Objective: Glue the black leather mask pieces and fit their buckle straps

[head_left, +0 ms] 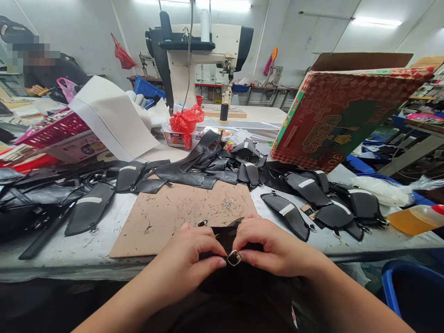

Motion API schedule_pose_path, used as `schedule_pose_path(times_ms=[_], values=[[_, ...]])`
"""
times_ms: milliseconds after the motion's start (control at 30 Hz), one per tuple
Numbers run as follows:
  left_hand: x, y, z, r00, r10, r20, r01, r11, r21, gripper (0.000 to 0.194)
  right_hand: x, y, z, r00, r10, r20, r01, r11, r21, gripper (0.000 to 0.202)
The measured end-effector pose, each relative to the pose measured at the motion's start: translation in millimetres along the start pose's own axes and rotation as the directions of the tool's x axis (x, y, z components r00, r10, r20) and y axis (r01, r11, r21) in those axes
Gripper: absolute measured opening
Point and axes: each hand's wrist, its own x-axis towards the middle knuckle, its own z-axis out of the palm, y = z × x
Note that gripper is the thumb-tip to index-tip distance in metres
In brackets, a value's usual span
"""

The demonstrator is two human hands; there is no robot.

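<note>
Close to my body, past the table's near edge, both my hands pinch at a small metal buckle (234,258). My left hand (196,252) has thumb and fingers closed on a dark strap end at the buckle's left side. Thumb and forefinger of my right hand (268,245) grip the buckle from the right. A black leather piece (224,233) stretches between the hands, partly hidden by the fingers. Behind it, a second small buckle (202,223) shows over the brown board (183,210).
Black leather pieces (187,169) are heaped behind the board, and padded black pieces (307,187) lie right. A sewing machine (208,55) stands at the back. The red carton (347,115) leans right, near a bottle of amber liquid (414,219). A person (45,69) works far left.
</note>
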Motion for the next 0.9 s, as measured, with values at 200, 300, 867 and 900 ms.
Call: schedule_pose_path(times_ms=[200, 300, 867, 900], values=[[-8, 0, -2.8, 0.946, 0.007, -0.324, -0.016, 1.0, -0.025, 0.014, 27, -9, -20, 0.943, -0.329, -0.048, 0.248, 0.792, -0.558, 0.017], [-10, -4, -0.8, 0.848, -0.05, -0.528, 0.007, 0.997, -0.083, 0.015, 42, -8, -24, 0.879, -0.455, -0.14, 0.209, 0.633, -0.745, 0.022], [-14, -28, 50.2, 0.819, -0.335, -0.467, -0.016, 0.799, -0.601, 0.017, 8, 3, 47, 0.925, 0.187, -0.33, -0.179, 0.982, 0.052, 0.023], [-15, -29, 51.6, 0.826, -0.333, -0.455, -0.026, 0.784, -0.62, 0.017, 7, 2, 47, 0.933, 0.213, -0.291, -0.187, 0.976, 0.114, 0.022]])
